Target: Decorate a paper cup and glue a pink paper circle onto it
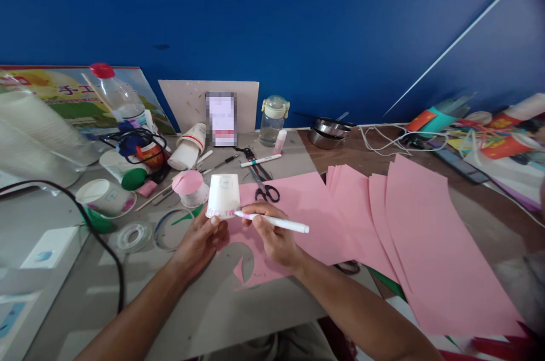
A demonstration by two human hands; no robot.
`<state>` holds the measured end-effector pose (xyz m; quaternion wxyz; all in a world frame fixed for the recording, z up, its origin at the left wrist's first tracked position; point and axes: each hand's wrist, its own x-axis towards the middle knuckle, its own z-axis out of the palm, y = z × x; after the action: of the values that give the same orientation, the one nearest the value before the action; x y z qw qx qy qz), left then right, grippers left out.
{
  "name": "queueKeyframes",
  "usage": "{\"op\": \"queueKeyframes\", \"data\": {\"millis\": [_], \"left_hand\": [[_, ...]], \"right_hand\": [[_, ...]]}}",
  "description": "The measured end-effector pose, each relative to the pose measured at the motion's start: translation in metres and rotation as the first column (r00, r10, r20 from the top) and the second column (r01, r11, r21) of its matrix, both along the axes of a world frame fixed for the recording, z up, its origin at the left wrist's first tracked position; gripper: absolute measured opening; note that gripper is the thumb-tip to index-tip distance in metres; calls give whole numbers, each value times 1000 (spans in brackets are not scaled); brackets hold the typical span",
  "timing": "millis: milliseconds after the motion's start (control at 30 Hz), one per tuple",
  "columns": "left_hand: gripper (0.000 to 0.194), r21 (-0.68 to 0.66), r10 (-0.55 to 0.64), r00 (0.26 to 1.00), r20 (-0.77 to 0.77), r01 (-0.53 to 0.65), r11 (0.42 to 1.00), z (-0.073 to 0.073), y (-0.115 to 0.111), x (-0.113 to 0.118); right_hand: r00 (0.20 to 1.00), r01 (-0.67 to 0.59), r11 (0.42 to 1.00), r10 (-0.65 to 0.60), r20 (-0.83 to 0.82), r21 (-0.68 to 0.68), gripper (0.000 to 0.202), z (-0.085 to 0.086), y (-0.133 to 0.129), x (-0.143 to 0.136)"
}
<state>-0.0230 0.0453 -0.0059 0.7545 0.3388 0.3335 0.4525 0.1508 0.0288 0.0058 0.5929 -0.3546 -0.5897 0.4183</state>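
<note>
My left hand point(208, 236) is closed on the lower rim of a white paper cup point(224, 193), which is held upside down, wide end toward me. Pink marks run along the cup near that rim. In my right hand point(275, 233) is a white marker pen point(289, 224), its pink tip at the cup's marked band. Under both hands lies a pink paper sheet point(306, 208) with a rounded cut-out. A pair of black-handled scissors point(267, 192) rests just beyond the right hand. Left of the held cup stands another cup topped with a pink paper disc point(188, 182).
Stacked pink sheets point(430, 236) spread to the right. Tape rolls point(133, 236) and a cup on its side point(106, 198) lie at left. A phone point(222, 120) leans at the back near a glass jar point(273, 122). A black cable point(114, 253) crosses the left side.
</note>
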Motion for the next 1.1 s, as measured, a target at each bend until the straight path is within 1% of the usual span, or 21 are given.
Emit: {"op": "queueKeyframes", "data": {"millis": [200,367,433,500,567,633,733,833,967,1100], "left_hand": [[36,4,9,1000,-22,-9,1000,2,1,2],[36,14,-2,1000,-6,2,1000,0,0,1],[37,11,-4,1000,5,4,1000,-1,0,0],[40,7,-3,1000,22,3,1000,-2,0,0],[41,-8,5,999,37,-5,1000,-1,1,-1],[41,-24,21,999,48,-19,1000,0,1,-1],[38,-33,36,998,48,-34,999,-1,1,-2],[34,-20,27,999,38,-26,999,-3,2,-2],[33,-17,27,999,45,-26,1000,-6,2,-3],[32,-37,24,998,59,-22,999,-3,3,-2]], "right_hand": [[1000,14,1000,-14,16,-5,27,0,1,-1],[999,40,998,-40,9,51,28,0,1,0],[1000,30,999,-29,-11,27,28,-2,0,0],[999,14,999,-16,-42,-34,29,-4,-2,-1],[997,14,995,-22,-76,-96,32,-6,-3,-2],[995,22,992,-33,-90,-124,32,-6,-3,-3],[997,16,993,-25,-77,-120,30,-5,-3,-2],[998,9,993,-16,-61,-116,29,-4,-2,-2],[997,17,993,-25,-72,-117,28,-6,-1,-2],[996,10,993,-21,-91,-120,27,-7,-1,-2]]}}
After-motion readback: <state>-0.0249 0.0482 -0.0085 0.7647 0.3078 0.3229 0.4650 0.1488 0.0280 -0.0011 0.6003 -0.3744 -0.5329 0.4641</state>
